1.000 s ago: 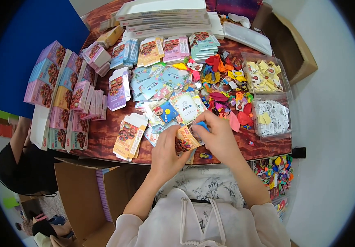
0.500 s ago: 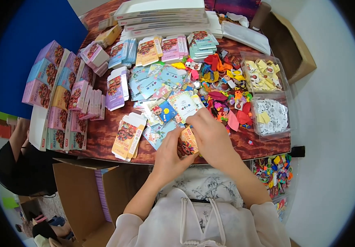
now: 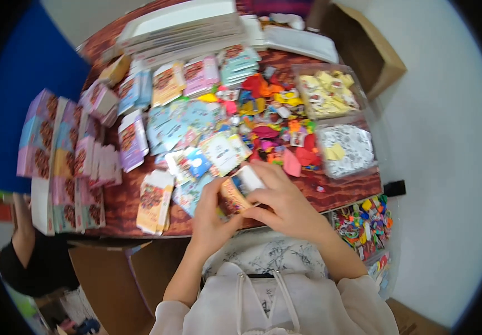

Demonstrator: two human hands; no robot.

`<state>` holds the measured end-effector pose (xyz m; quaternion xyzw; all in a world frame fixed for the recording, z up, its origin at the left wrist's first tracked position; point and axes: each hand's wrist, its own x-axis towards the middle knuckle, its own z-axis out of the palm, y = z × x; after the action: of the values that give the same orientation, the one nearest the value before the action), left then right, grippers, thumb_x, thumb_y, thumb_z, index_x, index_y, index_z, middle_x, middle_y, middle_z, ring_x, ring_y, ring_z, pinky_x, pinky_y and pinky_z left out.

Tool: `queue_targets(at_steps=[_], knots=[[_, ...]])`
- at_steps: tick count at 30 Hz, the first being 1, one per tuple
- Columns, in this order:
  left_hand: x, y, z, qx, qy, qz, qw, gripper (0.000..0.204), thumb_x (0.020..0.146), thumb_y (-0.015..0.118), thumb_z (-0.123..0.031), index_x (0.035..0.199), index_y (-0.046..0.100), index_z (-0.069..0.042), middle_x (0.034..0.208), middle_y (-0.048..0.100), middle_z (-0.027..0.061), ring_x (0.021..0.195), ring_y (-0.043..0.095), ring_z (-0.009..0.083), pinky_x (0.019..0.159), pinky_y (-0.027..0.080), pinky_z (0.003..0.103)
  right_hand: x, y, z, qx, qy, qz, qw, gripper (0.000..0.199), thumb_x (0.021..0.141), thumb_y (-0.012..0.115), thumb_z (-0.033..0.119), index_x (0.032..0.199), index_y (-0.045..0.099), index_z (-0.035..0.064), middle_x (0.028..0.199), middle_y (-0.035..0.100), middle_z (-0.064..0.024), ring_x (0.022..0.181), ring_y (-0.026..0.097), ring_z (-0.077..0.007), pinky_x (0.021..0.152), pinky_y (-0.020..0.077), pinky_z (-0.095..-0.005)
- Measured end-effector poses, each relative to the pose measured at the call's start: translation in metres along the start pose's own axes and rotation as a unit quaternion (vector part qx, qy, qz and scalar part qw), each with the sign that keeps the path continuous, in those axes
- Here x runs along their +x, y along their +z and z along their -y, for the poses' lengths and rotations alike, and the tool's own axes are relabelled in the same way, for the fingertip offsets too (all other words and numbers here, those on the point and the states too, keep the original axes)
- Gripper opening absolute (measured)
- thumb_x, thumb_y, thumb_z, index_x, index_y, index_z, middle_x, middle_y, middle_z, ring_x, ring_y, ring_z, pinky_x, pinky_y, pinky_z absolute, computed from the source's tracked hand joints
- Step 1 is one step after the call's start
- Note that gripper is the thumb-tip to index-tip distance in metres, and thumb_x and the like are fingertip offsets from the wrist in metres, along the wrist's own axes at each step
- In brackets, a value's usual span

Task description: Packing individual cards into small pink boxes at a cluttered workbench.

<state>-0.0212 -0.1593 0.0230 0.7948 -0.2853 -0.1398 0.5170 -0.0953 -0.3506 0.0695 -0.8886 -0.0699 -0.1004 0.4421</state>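
My left hand is closed around the left side of a small orange carton with printed pictures. At its right end the fingers of my right hand grip it, bent around the edge. A white flap or card stands up by the right fingers; blur hides whether it belongs to the carton. Just beyond my hands lie a white card with a coloured border and a blue card. Light blue printed sheets are spread behind those. Flat orange cartons lie left of my left hand.
Small coloured trinkets are heaped right of the sheets, beside clear trays of yellow and white slips. Filled cartons stand at left, white trays at the back. A cardboard box sits below the table edge.
The view has shifted and blurred. My right hand has moved from the carton's top to its right end, and a white flap or card now shows there. My left hand keeps its hold.
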Motion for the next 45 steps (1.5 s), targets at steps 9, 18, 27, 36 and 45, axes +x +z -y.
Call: queue_targets(at_steps=[9,18,27,36,45], knots=[[0.011,0.009,-0.022,0.023,0.034,0.040,0.998,0.073,0.071,0.083,-0.006,0.134,0.047,-0.001,0.118,0.057,0.0150,0.106,0.062,0.0279,0.091,0.050,0.037,-0.045,-0.117,-0.081,-0.144,0.277,-0.244,0.918,0.013,0.088,0.065,0.012,0.090,0.069,-0.0008,0.083,0.068,-0.0123,0.077,0.066,-0.0224,0.070,0.0508,-0.0338],[0.020,0.025,-0.029,0.014,0.018,0.085,0.996,0.073,0.072,0.084,-0.007,0.135,0.046,-0.001,0.124,0.056,0.0163,0.112,0.059,0.0309,0.095,0.049,0.039,-0.060,-0.121,-0.135,-0.214,0.303,-0.097,0.923,0.018,0.081,0.070,0.016,0.090,0.065,0.0008,0.088,0.064,-0.0111,0.082,0.065,-0.0246,0.072,0.0503,-0.0355],[0.020,0.017,-0.020,0.012,-0.016,0.083,0.996,0.075,0.070,0.083,-0.005,0.135,0.046,-0.001,0.123,0.056,0.0157,0.113,0.059,0.0302,0.095,0.050,0.038,-0.082,-0.166,-0.168,0.034,0.337,-0.292,0.895,0.015,0.092,0.062,0.014,0.081,0.063,0.0038,0.062,0.052,0.0025,0.056,0.050,-0.0060,0.050,0.0392,-0.0238],[0.019,0.013,-0.016,0.028,0.010,0.079,0.996,0.080,0.068,0.084,-0.002,0.139,0.046,-0.002,0.123,0.057,0.0122,0.108,0.060,0.0226,0.090,0.052,0.035,-0.066,-0.172,-0.181,-0.070,0.357,-0.150,0.920,0.010,0.085,0.065,0.010,0.093,0.064,0.0036,0.070,0.055,0.0005,0.063,0.049,-0.0090,0.058,0.0414,-0.0270],[0.014,0.011,-0.014,0.004,-0.026,0.079,0.997,0.074,0.071,0.083,-0.007,0.135,0.047,0.000,0.122,0.057,0.0157,0.111,0.060,0.0295,0.092,0.051,0.037,-0.056,-0.146,-0.189,-0.140,0.287,-0.157,0.934,0.012,0.075,0.072,0.006,0.082,0.064,0.0033,0.078,0.057,-0.0052,0.077,0.056,-0.0161,0.072,0.0453,-0.0303]])
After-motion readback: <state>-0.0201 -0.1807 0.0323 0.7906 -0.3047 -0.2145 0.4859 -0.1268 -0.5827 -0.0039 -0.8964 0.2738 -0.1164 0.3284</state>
